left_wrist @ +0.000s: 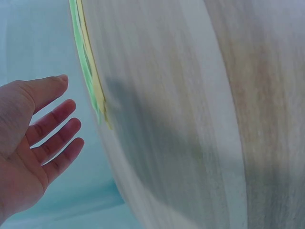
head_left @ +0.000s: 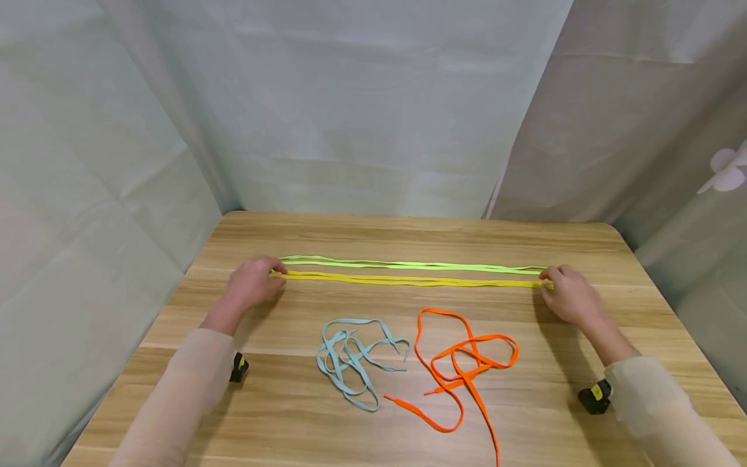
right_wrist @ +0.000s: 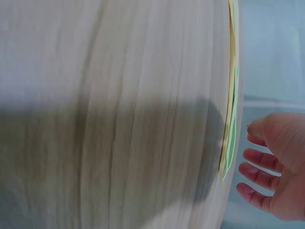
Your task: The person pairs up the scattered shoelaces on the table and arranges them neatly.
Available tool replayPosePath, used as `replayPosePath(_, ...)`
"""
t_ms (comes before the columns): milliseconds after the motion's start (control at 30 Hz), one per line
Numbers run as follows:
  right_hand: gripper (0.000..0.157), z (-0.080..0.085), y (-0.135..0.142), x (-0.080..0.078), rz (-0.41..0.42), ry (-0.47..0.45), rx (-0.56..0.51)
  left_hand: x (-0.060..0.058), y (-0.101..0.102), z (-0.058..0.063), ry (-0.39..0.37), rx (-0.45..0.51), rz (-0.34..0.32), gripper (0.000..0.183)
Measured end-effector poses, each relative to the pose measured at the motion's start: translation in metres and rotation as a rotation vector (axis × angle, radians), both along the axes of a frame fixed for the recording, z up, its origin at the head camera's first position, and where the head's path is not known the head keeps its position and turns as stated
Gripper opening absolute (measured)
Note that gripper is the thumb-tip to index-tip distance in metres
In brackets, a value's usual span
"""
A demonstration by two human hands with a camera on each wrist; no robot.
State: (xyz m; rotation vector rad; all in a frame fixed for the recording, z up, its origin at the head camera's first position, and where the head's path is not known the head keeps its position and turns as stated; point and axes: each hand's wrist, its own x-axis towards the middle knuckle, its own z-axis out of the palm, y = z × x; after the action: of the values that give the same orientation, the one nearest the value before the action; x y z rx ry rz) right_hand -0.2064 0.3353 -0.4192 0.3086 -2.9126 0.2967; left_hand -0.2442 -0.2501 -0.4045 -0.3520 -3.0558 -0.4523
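Two flat shoelaces lie stretched side by side across the table, each doubled along its length: a neon green shoelace (head_left: 408, 264) at the back and a yellow shoelace (head_left: 403, 281) just in front. Over their left ends is my left hand (head_left: 255, 280); in the left wrist view its fingers (left_wrist: 55, 121) are spread and relaxed, holding nothing. At the opposite ends hovers my right hand (head_left: 570, 293). The right wrist view shows its fingers (right_wrist: 259, 176) loosely bent and apart, with the lace ends lying on the wood beside them.
Nearer the front, a light blue shoelace (head_left: 350, 350) lies in a loose tangle. To its right, an orange shoelace (head_left: 467, 376) is looped, one end trailing toward the front. The wooden table (head_left: 280, 415) meets hanging pale curtains (head_left: 350, 110) behind and at both sides.
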Motion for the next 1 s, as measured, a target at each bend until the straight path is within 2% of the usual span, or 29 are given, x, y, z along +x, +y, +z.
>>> replayPosePath(133, 0.023, 0.002, -0.011, 0.002, 0.055, 0.019, 0.012, 0.004, 0.007, 0.002, 0.037, -0.007, -0.055, 0.018)
replayPosePath(467, 0.019, 0.0, -0.04, 0.01, 0.211, 0.115, 0.035, 0.015, 0.031, 0.006, 0.068, -0.036, -0.171, 0.018)
replayPosePath(600, 0.019, -0.003, -0.052, 0.013, 0.269, 0.098, 0.036, 0.021, 0.043, 0.004, 0.097, -0.06, -0.215, 0.017)
replayPosePath(800, 0.019, -0.007, -0.07, 0.018, 0.303, 0.048, 0.065, 0.028, 0.063, 0.001, 0.175, -0.09, -0.284, 0.016)
replayPosePath(1000, 0.018, -0.011, -0.084, 0.02, 0.37, 0.076, 0.075, 0.034, 0.084, 0.004, 0.135, -0.114, -0.339, 0.015)
